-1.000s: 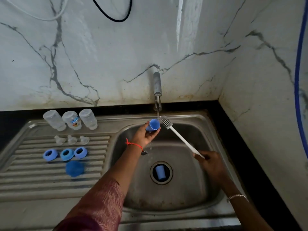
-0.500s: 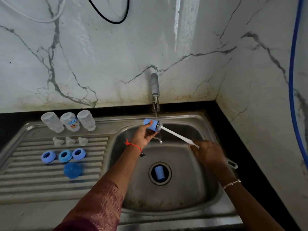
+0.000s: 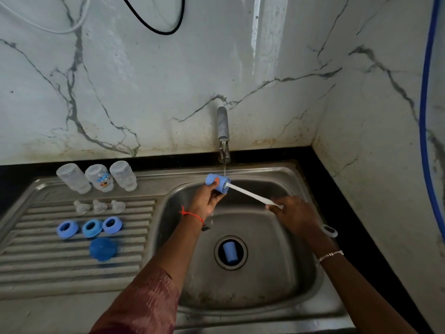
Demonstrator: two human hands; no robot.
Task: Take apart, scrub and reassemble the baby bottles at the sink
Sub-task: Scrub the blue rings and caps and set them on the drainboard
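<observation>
My left hand (image 3: 206,197) grips a blue bottle cap (image 3: 216,182) on its side under the running tap (image 3: 223,133). My right hand (image 3: 295,214) holds the white handle of a bottle brush (image 3: 250,194), whose bristle head is inside the cap's mouth. Three clear bottles (image 3: 97,177) stand upside down at the back of the drainboard (image 3: 29,268). In front of them lie three clear nipples (image 3: 99,206), then three blue collar rings (image 3: 90,228), then one blue cap (image 3: 103,249). Another blue cap (image 3: 230,252) lies in the sink drain.
The steel sink basin (image 3: 277,273) sits in a corner, with marble walls behind and to the right. A blue hose (image 3: 425,116) hangs down the right wall. Black and white cables (image 3: 154,25) hang at the top.
The brush head went from beside the cap into its mouth. My left hand turned the cap onto its side; my right hand rose and moved left along the handle.
</observation>
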